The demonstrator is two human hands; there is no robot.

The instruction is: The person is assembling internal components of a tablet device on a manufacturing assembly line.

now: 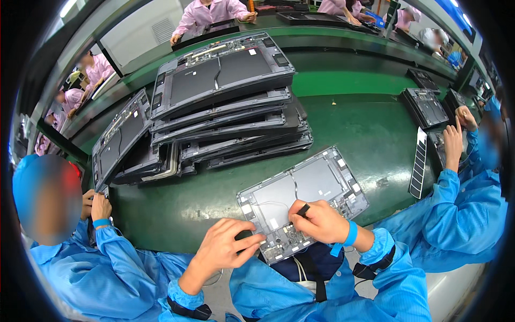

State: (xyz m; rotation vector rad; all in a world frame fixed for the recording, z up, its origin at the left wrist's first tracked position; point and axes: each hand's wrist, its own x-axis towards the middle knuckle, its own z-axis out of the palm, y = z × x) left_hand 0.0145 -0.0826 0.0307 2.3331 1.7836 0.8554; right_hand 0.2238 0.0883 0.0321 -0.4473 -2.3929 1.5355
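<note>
An opened laptop base (306, 189) lies on the green bench in front of me. It shows a dark battery area, thin cables and a circuit board (292, 234) along its near side. My right hand (320, 222), with a blue wrist strap, is closed over that board. A small black piece (303, 210) sticks up from its grip; its lower end is hidden, so its exact kind is unclear. At the base's near left corner, my left hand (228, 242) has its fingers apart, their tips touching the edge. Something dark shows between its thumb and forefinger.
Stacked laptop bases (220, 80) rise beyond, with another tilted base (122, 139) leaning left of them. Co-workers in blue sit on both sides. At right are a black strip with white labels (418, 163) and more laptop parts (426, 107). People in pink work across the bench.
</note>
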